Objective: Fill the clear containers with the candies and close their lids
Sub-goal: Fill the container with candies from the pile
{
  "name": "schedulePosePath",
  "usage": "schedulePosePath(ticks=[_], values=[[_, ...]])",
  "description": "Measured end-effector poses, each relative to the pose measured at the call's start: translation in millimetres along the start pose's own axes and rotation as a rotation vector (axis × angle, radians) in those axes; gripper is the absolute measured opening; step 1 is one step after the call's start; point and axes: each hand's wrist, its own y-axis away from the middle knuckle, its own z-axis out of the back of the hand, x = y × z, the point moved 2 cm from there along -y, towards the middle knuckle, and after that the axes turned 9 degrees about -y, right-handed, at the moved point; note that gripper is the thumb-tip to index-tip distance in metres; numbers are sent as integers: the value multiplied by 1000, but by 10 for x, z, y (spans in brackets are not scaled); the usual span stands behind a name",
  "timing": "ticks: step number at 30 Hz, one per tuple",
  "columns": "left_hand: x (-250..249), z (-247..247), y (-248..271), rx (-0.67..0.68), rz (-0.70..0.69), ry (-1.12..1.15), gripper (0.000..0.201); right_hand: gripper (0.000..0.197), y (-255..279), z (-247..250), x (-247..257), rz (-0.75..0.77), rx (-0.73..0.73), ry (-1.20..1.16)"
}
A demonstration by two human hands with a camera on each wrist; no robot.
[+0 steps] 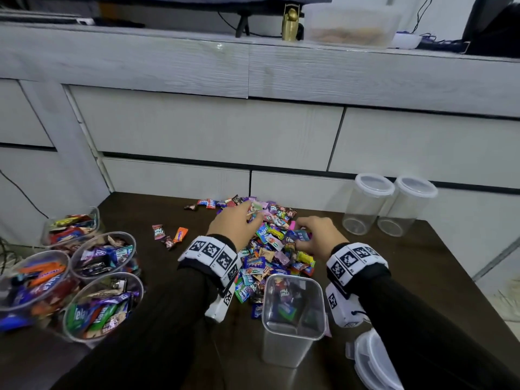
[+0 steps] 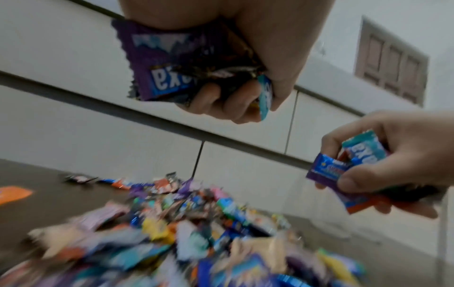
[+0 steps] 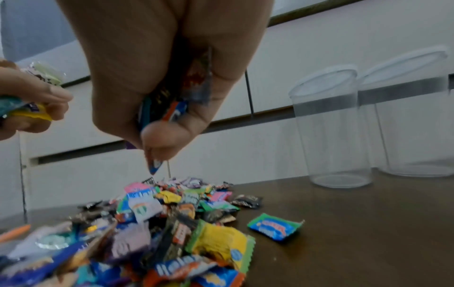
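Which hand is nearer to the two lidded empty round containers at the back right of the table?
Right. The right hand is over the pile's right side, closer to the containers; the left hand is farther left.

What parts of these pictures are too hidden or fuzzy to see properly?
- Head view: the lid is cut off by the bottom edge.
- Head view: the left hand hides the candies under it.
- Left wrist view: the candy pile is blurred, so its wrappers cannot be read.
- Right wrist view: the right hand covers most of the candies it grips.

Dark table [image 1: 422,266] under candy pile [image 1: 270,249]
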Motion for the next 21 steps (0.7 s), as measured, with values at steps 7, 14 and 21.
schedulePosePath(ticks=[7,14,21], values=[[-525,555,281,-117,-207,360,15,23,264,270,89,73,-79,-160],[-933,701,853,47,-375,707,15,26,559,414,141,121,-171,-228],[-947,493,1114,147,-463,688,17,19,702,433,96,105,-144,-222]])
